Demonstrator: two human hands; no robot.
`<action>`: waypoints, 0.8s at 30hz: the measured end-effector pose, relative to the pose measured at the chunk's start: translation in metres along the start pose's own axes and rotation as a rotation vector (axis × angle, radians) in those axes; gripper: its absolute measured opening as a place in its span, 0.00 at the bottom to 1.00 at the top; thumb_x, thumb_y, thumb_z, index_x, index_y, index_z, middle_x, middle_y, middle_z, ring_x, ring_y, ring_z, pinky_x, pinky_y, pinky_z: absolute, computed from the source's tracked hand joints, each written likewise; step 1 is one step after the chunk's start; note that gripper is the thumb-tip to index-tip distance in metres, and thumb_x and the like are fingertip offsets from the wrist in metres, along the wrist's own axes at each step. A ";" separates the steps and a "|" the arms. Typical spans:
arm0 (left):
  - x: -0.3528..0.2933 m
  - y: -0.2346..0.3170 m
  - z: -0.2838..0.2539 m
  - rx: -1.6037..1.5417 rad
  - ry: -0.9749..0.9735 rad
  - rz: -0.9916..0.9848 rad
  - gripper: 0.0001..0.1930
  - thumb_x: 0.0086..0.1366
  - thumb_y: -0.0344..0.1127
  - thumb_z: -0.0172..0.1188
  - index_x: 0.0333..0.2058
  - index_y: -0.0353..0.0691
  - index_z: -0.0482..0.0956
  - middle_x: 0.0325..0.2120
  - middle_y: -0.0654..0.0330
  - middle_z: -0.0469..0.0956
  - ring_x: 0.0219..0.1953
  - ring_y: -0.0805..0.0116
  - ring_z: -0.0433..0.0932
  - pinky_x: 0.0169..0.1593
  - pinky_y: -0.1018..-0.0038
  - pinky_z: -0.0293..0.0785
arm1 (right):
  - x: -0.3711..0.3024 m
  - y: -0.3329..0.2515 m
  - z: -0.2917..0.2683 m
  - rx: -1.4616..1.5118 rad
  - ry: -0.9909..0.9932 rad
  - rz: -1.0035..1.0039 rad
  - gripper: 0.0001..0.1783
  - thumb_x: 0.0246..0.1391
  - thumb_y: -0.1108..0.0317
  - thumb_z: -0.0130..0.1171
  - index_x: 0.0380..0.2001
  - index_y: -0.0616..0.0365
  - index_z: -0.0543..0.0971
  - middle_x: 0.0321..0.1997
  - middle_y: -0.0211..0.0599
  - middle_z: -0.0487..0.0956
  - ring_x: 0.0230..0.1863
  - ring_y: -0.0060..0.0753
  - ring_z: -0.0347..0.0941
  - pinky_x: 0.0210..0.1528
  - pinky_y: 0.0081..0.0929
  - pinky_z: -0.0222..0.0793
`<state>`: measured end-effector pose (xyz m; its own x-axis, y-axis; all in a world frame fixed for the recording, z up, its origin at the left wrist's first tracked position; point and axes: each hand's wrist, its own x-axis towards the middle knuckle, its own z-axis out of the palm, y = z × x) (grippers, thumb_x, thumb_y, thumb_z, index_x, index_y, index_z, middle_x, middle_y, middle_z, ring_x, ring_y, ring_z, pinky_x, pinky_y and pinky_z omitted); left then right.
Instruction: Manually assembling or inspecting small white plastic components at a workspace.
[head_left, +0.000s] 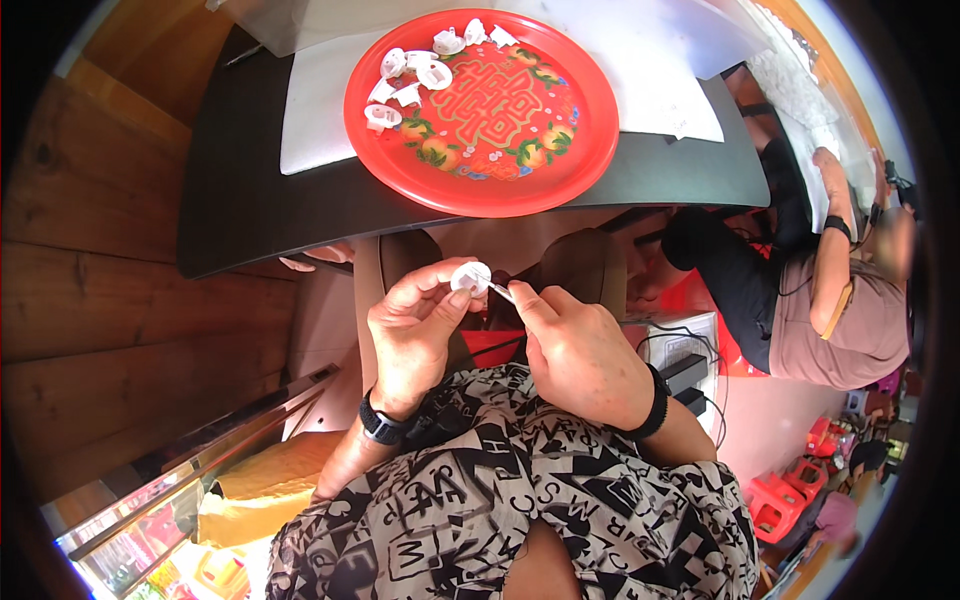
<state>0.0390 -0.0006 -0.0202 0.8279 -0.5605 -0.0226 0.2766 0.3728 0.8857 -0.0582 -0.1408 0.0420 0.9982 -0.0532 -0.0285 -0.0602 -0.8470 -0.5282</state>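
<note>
Between the thumb and fingers of my left hand is a small round white plastic part. My right hand pinches a thin, light-coloured tool, and its tip meets the right side of the part. I cannot make out the tool's exact kind. Both hands are above my lap, just below the near edge of the dark table. Several similar white plastic parts lie on a round red tray ahead of me, grouped along its left and far side.
The tray stands on white sheets over the dark tabletop. A wooden panel wall is close on the left. To the right sits another person at work. Red stools stand farther off at the lower right.
</note>
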 end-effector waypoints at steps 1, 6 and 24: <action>0.000 0.000 0.001 0.012 0.009 -0.004 0.11 0.58 0.18 0.54 0.41 0.30 0.74 0.42 0.48 0.75 0.39 0.65 0.77 0.40 0.73 0.75 | 0.001 0.001 0.000 0.001 0.003 0.002 0.26 0.39 0.77 0.55 0.46 0.73 0.65 0.25 0.46 0.70 0.22 0.48 0.72 0.25 0.37 0.69; -0.001 -0.001 0.003 0.044 0.013 0.020 0.11 0.58 0.17 0.54 0.40 0.30 0.75 0.43 0.47 0.74 0.39 0.64 0.77 0.41 0.73 0.76 | 0.004 0.004 0.003 0.119 -0.010 0.022 0.24 0.41 0.77 0.53 0.45 0.73 0.65 0.25 0.50 0.72 0.24 0.51 0.73 0.26 0.39 0.69; -0.002 -0.005 -0.001 0.029 -0.031 -0.013 0.11 0.57 0.16 0.53 0.39 0.29 0.75 0.40 0.46 0.76 0.38 0.64 0.78 0.39 0.73 0.77 | -0.002 -0.005 0.000 -0.350 -0.007 -0.128 0.24 0.40 0.76 0.52 0.44 0.78 0.69 0.24 0.44 0.72 0.20 0.34 0.73 0.19 0.26 0.69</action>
<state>0.0367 -0.0010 -0.0252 0.8084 -0.5883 -0.0205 0.2729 0.3437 0.8986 -0.0600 -0.1365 0.0441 0.9977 0.0669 0.0127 0.0681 -0.9763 -0.2053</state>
